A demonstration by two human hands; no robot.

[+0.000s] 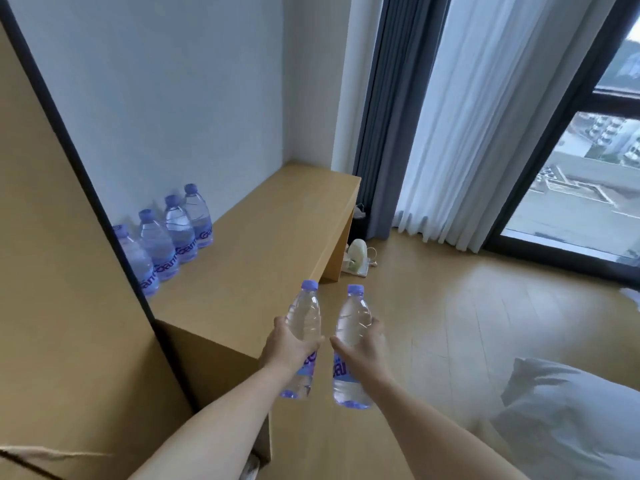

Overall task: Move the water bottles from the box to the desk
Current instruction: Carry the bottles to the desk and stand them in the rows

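Two bottles held upright short of the desk, the row waiting up and to the left.

The left hand (289,344) gripped the left bottle (302,327) and the right hand (363,348) the right bottle (351,336), caps up. The desk (277,216) lay ahead-left; four bottles (173,233) stood at its wall side. The left hand looked nearer.

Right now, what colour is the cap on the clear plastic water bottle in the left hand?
Purple, shown clearly in the head view: bottle cap.
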